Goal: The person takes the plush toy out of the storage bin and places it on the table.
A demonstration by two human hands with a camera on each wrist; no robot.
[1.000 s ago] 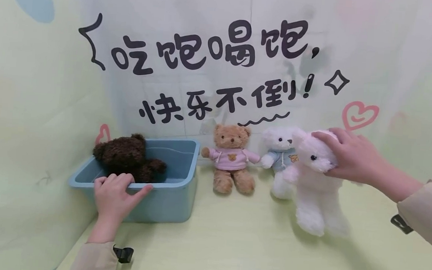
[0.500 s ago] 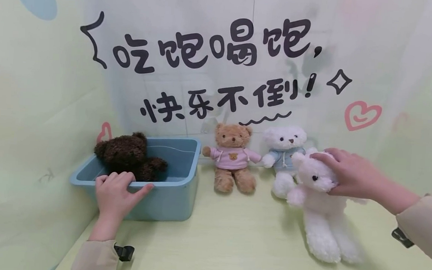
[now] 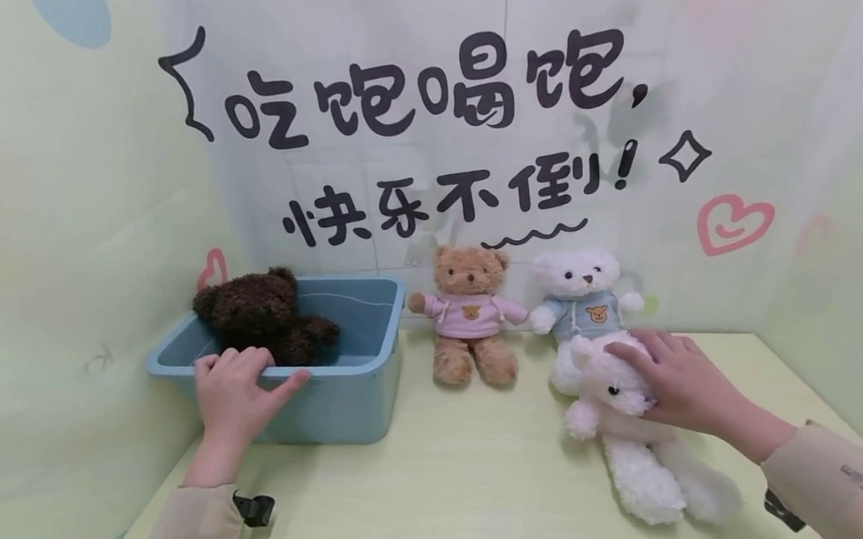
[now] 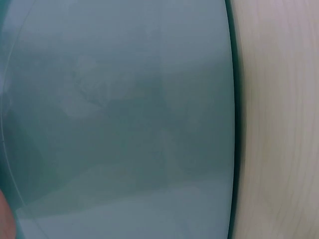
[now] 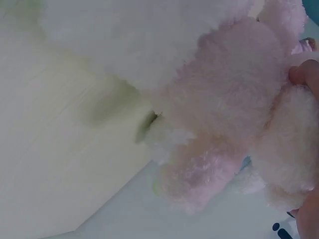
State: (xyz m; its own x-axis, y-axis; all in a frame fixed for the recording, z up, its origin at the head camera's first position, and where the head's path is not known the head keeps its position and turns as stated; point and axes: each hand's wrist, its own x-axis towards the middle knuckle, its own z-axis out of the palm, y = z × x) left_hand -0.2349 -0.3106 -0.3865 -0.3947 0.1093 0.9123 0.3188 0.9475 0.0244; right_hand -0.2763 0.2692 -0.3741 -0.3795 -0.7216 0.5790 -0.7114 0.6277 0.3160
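In the head view, the left hand [image 3: 235,393] hooks its fingers over the near rim of the tub [image 3: 320,404], thumb lying along that rim. The brown bear [image 3: 248,311] leans inside the tub, at its left.

To the right, the white bear [image 3: 640,455] hangs tilted, its legs toward the near right. The right hand [image 3: 682,383] grips it by the head, fingers and thumb clamped on the fur. Whether its feet touch the table [image 3: 461,489] I cannot tell. Behind it, on the far side, sits the hoodie bear [image 3: 586,310], with the tan bear [image 3: 469,310] to its left, between it and the tub.

The left wrist view gives only the tub's outer wall, the wood grain of the table beside it and a sliver of skin; the grip is out of sight there. The right wrist view shows what the head view hides: the white bear's pinkish belly close up, and fingertips pressing into the fur on two sides. The table's edge and dark lettering [image 5: 282,232] show beyond.
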